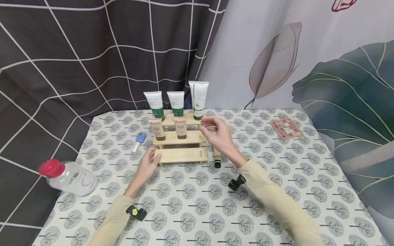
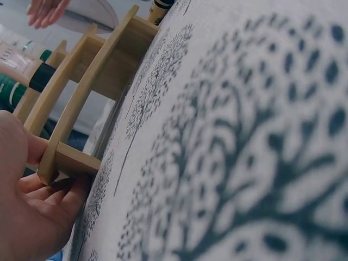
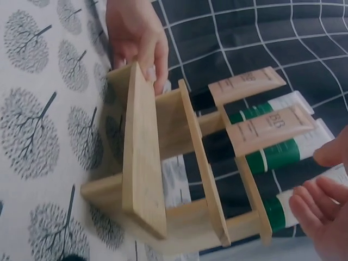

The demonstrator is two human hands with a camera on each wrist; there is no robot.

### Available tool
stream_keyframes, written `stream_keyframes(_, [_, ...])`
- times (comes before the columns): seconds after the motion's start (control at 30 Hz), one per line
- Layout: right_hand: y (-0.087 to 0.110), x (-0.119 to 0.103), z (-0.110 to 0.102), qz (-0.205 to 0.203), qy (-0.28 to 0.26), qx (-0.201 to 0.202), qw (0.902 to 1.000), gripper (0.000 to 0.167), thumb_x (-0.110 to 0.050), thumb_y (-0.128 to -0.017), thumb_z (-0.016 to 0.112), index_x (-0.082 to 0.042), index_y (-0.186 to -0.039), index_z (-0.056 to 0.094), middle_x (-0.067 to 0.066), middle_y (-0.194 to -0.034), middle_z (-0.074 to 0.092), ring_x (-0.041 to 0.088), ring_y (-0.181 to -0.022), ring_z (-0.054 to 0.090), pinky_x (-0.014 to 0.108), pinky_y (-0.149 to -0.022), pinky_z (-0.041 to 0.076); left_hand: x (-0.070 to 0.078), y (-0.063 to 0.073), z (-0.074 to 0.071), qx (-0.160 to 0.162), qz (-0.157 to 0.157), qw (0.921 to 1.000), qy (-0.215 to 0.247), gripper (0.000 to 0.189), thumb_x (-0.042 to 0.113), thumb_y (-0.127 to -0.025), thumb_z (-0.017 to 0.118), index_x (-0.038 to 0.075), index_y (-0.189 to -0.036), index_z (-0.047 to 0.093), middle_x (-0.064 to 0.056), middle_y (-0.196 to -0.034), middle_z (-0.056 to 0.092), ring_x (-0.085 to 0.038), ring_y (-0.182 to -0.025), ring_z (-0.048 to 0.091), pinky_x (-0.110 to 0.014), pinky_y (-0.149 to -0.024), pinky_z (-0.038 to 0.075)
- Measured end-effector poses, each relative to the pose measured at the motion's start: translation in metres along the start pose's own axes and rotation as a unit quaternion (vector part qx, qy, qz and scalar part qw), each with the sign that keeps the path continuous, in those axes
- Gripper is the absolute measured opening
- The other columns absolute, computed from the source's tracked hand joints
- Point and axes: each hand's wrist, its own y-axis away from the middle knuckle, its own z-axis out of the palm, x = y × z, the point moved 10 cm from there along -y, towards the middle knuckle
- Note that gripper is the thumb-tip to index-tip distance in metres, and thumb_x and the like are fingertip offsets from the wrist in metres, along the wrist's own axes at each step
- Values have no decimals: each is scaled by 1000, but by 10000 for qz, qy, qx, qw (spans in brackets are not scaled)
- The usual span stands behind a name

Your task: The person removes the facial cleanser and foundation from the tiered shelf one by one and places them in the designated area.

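Note:
A three-step wooden rack (image 1: 181, 155) stands on the cloth. My left hand (image 1: 147, 165) grips the left end of its lowest step, thumb on top and fingers beneath in the left wrist view. Beside the tall white-and-green tube (image 1: 200, 97) at the top step's right end is my right hand (image 1: 220, 135), fingers loosely bent and holding nothing. Two smaller white-and-green tubes (image 1: 175, 102) share that top step. On the middle step two beige BB cream tubes (image 1: 180, 128) stand upright. The lowest step carries nothing.
A tan tube with a black cap (image 1: 217, 159) lies right of the rack, partly behind my right hand. Left are a small blue-and-white item (image 1: 140, 139) and a clear bottle with a red top (image 1: 78, 179). A makeup palette (image 1: 286, 128) lies far right. Curtains hang behind.

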Motion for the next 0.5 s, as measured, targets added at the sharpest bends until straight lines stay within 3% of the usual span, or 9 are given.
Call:
stream_keyframes(0.23, [-9,-1,23,11,-479,-62,9988,36,1,-90,72,7,-124,61,24,-120,67,32,-108,67,31,-102,59,0,2,-2,52,-3,10000,6,46,18,-106,50,2,-149,40,-27,-151,47,-40,-137,53,-43,-114,49])
stream_keyframes(0.5, [-16,1,46,162,-561,-334,9977,43,-1,-87,76,3,-126,59,19,-121,67,31,-111,67,30,-102,59,0,1,-1,55,13,10000,-9,47,20,-106,50,2,-149,40,-27,-152,46,-41,-138,51,-44,-115,48])
